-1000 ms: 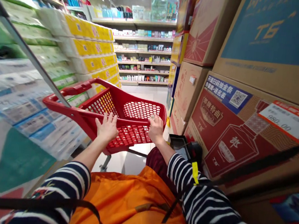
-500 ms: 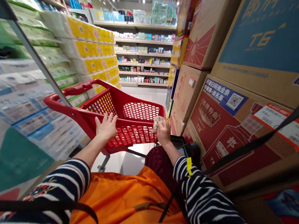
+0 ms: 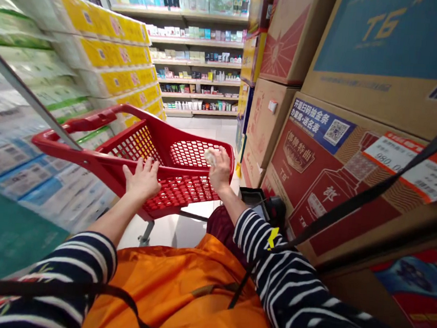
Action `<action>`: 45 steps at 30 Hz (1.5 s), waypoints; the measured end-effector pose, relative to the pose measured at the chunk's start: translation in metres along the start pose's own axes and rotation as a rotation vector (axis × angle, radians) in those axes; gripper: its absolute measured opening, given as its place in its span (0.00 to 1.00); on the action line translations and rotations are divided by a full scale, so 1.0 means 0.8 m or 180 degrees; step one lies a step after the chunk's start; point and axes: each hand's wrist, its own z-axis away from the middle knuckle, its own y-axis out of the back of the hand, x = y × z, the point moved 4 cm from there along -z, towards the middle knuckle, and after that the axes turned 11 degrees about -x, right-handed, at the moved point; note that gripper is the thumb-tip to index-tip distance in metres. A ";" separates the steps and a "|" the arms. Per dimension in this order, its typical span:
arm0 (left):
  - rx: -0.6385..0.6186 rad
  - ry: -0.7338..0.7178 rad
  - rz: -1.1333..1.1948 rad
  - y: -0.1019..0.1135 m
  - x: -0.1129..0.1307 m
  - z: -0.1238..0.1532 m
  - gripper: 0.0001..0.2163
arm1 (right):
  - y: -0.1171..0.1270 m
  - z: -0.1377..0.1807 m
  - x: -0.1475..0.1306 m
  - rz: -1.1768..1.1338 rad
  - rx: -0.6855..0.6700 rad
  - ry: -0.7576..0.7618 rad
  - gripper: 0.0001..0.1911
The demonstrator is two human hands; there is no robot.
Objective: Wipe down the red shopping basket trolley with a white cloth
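A red plastic shopping cart [image 3: 184, 194] with lattice sides stands in front of me, its grey metal handle bar [image 3: 31, 97] rising to the left. My left hand [image 3: 143, 180] rests against the cart's near rim, fingers spread and holding nothing. In my right hand [image 3: 221, 172] is a crumpled whitish cloth [image 3: 210, 157], gripped over the near rim toward the cart's right end. The fingers partly hide the cloth. Whether the cloth touches the rim, I cannot tell.
Stacked cartons [image 3: 318, 168] wall off the right side. Packs of tissue [image 3: 109, 53] are piled high on the left. A dark bin-like object [image 3: 263, 204] sits on the floor by the cartons. Stocked shelves [image 3: 201, 64] stand at the back beyond pale floor.
My right hand with the cloth has moved from the outer right corner inward over the rim. The view has shifted, so cart and cartons appear further left. My left hand stays on the rim.
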 end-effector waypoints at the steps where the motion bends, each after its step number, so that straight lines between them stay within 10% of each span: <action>1: -0.0032 0.0024 0.0018 0.001 0.001 0.000 0.31 | 0.011 0.003 0.015 0.0052 0.0070 -0.0047 0.23; 5: -0.0126 0.0104 0.0104 0.006 0.009 0.002 0.31 | 0.009 0.028 0.038 0.0335 -0.0092 -0.0219 0.24; 13: -0.0022 -0.0102 0.0056 0.002 0.010 0.002 0.32 | -0.078 0.034 -0.052 0.0734 -0.0709 0.0641 0.22; 21: 0.0330 0.0195 0.0181 -0.002 -0.026 0.007 0.33 | -0.004 0.037 0.054 0.0861 -0.0499 -0.0189 0.20; 25: 0.0405 0.0216 0.0180 0.000 -0.022 0.014 0.32 | -0.006 0.032 0.052 0.0644 -0.0196 -0.0354 0.21; 33: 0.0482 0.0067 0.0043 -0.001 -0.038 0.003 0.31 | -0.094 0.007 -0.037 0.0645 -0.0630 0.1270 0.24; 45: 0.0518 0.0027 0.0311 0.011 -0.049 0.012 0.32 | -0.062 0.002 0.098 0.1082 -0.0060 0.0395 0.28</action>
